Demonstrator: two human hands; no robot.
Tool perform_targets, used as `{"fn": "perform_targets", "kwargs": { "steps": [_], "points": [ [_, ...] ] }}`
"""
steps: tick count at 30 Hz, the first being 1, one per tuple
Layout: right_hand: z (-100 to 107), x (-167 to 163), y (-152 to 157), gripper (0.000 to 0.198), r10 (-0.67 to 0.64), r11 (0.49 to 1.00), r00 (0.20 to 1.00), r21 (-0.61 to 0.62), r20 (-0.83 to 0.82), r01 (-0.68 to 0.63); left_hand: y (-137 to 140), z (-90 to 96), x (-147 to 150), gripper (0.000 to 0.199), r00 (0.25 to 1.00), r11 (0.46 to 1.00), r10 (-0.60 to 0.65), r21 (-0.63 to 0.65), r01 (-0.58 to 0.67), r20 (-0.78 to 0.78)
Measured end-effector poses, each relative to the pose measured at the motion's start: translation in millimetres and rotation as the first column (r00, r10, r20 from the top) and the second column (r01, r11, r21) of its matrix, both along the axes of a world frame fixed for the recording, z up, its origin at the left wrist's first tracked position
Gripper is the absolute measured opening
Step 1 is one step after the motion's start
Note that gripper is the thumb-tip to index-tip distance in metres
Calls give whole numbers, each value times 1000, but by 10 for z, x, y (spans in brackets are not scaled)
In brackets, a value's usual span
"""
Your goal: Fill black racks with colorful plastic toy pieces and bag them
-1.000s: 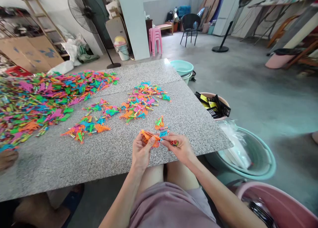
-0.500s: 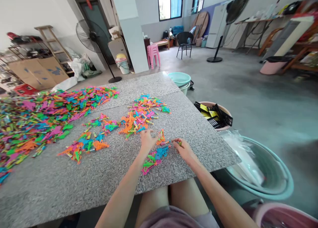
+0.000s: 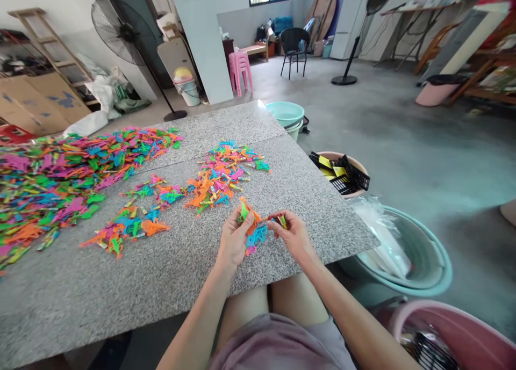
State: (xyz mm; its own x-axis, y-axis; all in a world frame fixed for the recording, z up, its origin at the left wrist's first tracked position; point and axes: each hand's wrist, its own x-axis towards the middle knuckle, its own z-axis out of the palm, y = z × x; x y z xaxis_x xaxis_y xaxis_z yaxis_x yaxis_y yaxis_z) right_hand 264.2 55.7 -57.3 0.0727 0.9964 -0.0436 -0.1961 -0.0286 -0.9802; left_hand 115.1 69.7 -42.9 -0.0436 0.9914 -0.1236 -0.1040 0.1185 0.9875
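Orange-and-green plastic pieces (image 3: 243, 211) clasped above granite table (image 3: 322, 214) by thumb and fingers of left hand (image 3: 233, 242). Small multicoloured pieces (image 3: 283, 221) held in curled fingers of right hand (image 3: 296, 237). Hands held close, forearms (image 3: 201, 315) stretched forward; blue pieces (image 3: 258, 234) seen between.

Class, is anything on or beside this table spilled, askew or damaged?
Nothing looks clearly spilled or damaged. The colourful plastic pieces lie in loose heaps on the speckled table. Beside it, black baskets sit askew in a tub, overlapping at angles.
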Motion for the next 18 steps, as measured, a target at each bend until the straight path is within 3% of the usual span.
{"fn": "perform_targets", "kwargs": {
  "steps": [3, 7, 12, 18],
  "points": [
    [156, -83, -125, 30, -17, 998, 999, 60, 28, 16, -297, 149, 43, 39, 978, 1000, 17, 0, -18, 210],
    [248, -128, -257, 26, -35, 995, 996, 101, 83, 27, -467, 267, 71, 26, 875, 999, 17, 18, -30, 483],
    [251, -141, -366, 21, -85, 984, 986, 166, 143, 61, -549, 279, 82, 27, 852, 997, 64, 10, -81, 520],
    [285, -161, -442, 24, -173, 963, 954, 244, 246, 111, -576, 286, 109, 28, 880, 996, 74, 1, -84, 469]
  ]
}}
